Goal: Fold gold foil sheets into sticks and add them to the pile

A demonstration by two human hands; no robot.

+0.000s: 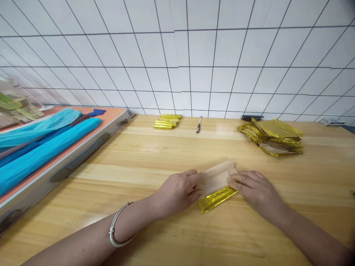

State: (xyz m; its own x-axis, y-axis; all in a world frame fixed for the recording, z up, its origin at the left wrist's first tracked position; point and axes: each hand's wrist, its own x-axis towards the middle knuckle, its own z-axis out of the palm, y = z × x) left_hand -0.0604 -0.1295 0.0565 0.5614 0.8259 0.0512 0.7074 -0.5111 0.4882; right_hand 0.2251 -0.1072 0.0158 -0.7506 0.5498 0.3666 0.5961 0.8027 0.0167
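Observation:
A gold foil sheet [217,199] with a tan paper side [217,180] is held just above the wooden table, its gold lower edge folded over. My left hand [180,190] pinches its left end, thumb and fingers closed on it, with a silver bangle on the wrist. At the right end my right hand [251,188] has its fingers closed on the sheet. Several narrow gold strips [166,122] lie in a small group near the wall. A loose pile of gold foil sheets [277,137] rests at the back right.
A pen [199,125] and a black object [252,118] lie by the tiled wall [202,48]. On the left, an orange-topped raised surface [111,115] holds rolled blue material [52,153]. A small flat item [332,122] sits at the far right of the wooden table [133,147].

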